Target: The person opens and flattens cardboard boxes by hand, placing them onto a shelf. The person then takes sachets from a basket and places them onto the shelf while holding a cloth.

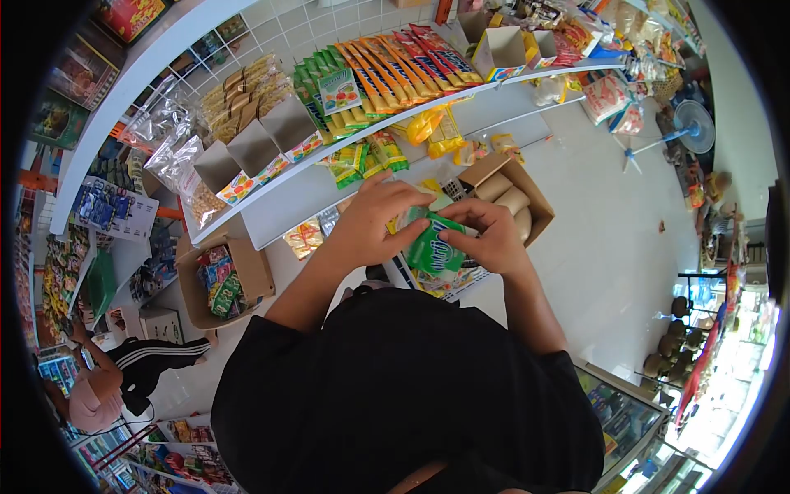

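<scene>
A: Best way w/ the green packet (439, 250)?
B: Light pinch, both sides, thumbs flat; too much force = creases, prob.
A: Pose?
B: Packet's btwn hands, in front of torso. L hand (374, 221) angled in, thumb at its L edge; R hand (494, 234) opp., thumb + fingers bent, gripping upper R side

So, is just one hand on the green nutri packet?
No, the left hand and right hand both have fingers on the green packet.
</scene>
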### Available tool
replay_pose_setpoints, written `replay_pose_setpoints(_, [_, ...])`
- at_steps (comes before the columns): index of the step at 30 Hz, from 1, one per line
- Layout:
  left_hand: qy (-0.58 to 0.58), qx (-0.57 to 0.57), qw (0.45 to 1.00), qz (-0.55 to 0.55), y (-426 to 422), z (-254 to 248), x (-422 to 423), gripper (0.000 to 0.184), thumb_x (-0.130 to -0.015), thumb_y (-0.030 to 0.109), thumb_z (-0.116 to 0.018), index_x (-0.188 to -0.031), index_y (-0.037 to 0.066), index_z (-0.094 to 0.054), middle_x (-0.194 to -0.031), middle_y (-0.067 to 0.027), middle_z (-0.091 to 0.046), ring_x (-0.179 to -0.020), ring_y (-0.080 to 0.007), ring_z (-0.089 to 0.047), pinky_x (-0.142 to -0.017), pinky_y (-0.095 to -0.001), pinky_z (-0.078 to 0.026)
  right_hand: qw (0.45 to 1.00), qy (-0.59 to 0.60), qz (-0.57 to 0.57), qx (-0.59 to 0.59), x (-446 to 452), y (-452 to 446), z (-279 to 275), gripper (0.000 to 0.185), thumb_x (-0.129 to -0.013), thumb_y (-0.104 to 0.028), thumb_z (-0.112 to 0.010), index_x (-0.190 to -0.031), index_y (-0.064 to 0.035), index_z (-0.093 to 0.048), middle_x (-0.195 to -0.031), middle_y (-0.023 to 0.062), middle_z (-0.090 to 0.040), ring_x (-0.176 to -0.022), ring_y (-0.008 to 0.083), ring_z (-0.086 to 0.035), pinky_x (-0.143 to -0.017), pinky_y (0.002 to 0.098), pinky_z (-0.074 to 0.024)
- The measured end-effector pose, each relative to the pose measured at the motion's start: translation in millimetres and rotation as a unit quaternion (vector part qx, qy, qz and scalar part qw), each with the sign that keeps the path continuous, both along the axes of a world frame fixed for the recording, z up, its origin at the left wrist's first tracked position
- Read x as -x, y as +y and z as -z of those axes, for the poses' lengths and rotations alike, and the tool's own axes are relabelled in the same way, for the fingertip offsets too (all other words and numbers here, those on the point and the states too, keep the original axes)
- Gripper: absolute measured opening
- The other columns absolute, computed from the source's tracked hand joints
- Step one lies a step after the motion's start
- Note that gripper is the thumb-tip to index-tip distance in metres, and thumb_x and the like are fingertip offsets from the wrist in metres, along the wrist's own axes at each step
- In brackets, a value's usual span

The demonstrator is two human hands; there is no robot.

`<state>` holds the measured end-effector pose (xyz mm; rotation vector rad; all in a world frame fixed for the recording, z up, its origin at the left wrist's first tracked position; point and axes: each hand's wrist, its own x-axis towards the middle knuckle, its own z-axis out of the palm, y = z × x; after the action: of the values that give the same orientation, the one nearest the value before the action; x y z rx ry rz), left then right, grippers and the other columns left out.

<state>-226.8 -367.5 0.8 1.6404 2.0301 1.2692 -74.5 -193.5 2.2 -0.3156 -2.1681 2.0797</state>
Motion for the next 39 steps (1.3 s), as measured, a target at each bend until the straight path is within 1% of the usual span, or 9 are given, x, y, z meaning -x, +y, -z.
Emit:
replay_pose_setpoints(3, [0.016,0.043,0.998,0.035,1,-4,2,0.029,-0.083,0.018,-0.072,-0.110,0.010,-0.066,-0.104,-0.0067,-0.066,-0.107,-0.0241,-0.060,-0.105,-0.0459,-0.031,0.998,0.043,0.034,-0.044,-2,4,-2,0.030,-0.079,0.005,-0.072,-0.108,0.0033,-0.062,-0.099,0.0061,-0.067,-0.094,0.0107,-0.062,-0.084,0.0231,-0.0479])
replay_pose_setpoints(6, [0.018,-0.037,0.999,0.034,4,3,-7,0.021,-0.083,0.017,-0.072,-0.101,0.007,-0.067,-0.095,-0.0072,-0.065,-0.094,-0.0245,-0.062,-0.095,-0.0427,-0.040,0.997,0.051,0.055,-0.017,-4,3,-8,0.035,-0.079,0.005,-0.072,-0.112,0.0025,-0.060,-0.099,0.0050,-0.066,-0.094,0.0101,-0.062,-0.085,0.0224,-0.0461])
replay_pose_setpoints(8, [-0.179,0.031,0.983,0.030,4,1,-12,0.019,-0.084,0.016,-0.072,-0.097,0.004,-0.065,-0.091,-0.0089,-0.065,-0.088,-0.0239,-0.063,-0.083,-0.0358,-0.047,0.997,0.046,0.060,0.027,-4,1,-12,0.038,-0.078,0.006,-0.072,-0.114,0.0021,-0.058,-0.099,0.0046,-0.066,-0.093,0.0095,-0.061,-0.086,0.0221,-0.0452])
replay_pose_setpoints(11, [-0.097,0.019,0.995,0.004,3,1,-12,0.018,-0.085,0.014,-0.071,-0.094,0.002,-0.064,-0.090,-0.0101,-0.065,-0.082,-0.0229,-0.064,-0.073,-0.0312,-0.049,0.996,0.066,0.059,-0.010,-6,-2,-16,0.044,-0.078,0.006,-0.072,-0.119,0.0011,-0.055,-0.099,0.0049,-0.065,-0.093,0.0084,-0.060,-0.083,0.0221,-0.0463])
replay_pose_setpoints(17, [-0.159,-0.031,0.986,0.044,7,2,-15,0.014,-0.088,0.012,-0.068,-0.092,0.000,-0.061,-0.084,-0.0076,-0.062,-0.076,-0.0166,-0.061,-0.071,-0.0288,-0.048,0.990,-0.032,0.073,-0.116,-11,8,-5,0.028,-0.080,0.004,-0.071,-0.106,0.0012,-0.060,-0.089,0.0035,-0.066,-0.084,0.0065,-0.061,-0.072,0.0218,-0.0495])
replay_pose_setpoints(25, [-0.250,0.018,0.966,0.059,13,-6,-22,0.015,-0.094,0.015,-0.063,-0.092,0.000,-0.061,-0.084,-0.0045,-0.062,-0.075,-0.0107,-0.058,-0.068,-0.0269,-0.047,0.998,-0.035,0.030,0.030,-10,4,-28,0.022,-0.082,-0.002,-0.072,-0.100,0.0010,-0.061,-0.086,0.0012,-0.065,-0.080,0.0052,-0.059,-0.068,0.0214,-0.0485])
replay_pose_setpoints(28, [-0.265,0.008,0.962,0.058,14,-11,-24,0.015,-0.094,0.015,-0.061,-0.093,0.000,-0.061,-0.084,-0.0050,-0.062,-0.074,-0.0110,-0.058,-0.067,-0.0268,-0.046,0.999,-0.014,0.049,-0.006,-9,6,-18,0.022,-0.081,-0.002,-0.073,-0.100,0.0006,-0.061,-0.085,0.0005,-0.065,-0.078,0.0050,-0.059,-0.067,0.0214,-0.0483])
replay_pose_setpoints(32, [-0.195,0.008,0.978,0.075,15,-10,-23,0.014,-0.095,0.013,-0.060,-0.096,0.000,-0.060,-0.082,-0.0075,-0.064,-0.072,-0.0137,-0.059,-0.067,-0.0276,-0.047,0.999,-0.017,0.016,0.030,-11,6,-24,0.022,-0.081,-0.003,-0.073,-0.100,0.0002,-0.061,-0.090,0.0014,-0.064,-0.084,0.0056,-0.059,-0.072,0.0222,-0.0481])
replay_pose_setpoints(39, [-0.198,-0.029,0.976,0.084,17,-10,-32,0.013,-0.095,0.013,-0.059,-0.097,0.000,-0.060,-0.083,-0.0092,-0.064,-0.076,-0.0169,-0.061,-0.070,-0.0297,-0.048,0.997,0.078,0.005,-0.005,-14,10,-15,0.016,-0.084,0.002,-0.067,-0.099,0.0001,-0.061,-0.097,0.0035,-0.061,-0.093,0.0087,-0.056,-0.083,0.0237,-0.0450])
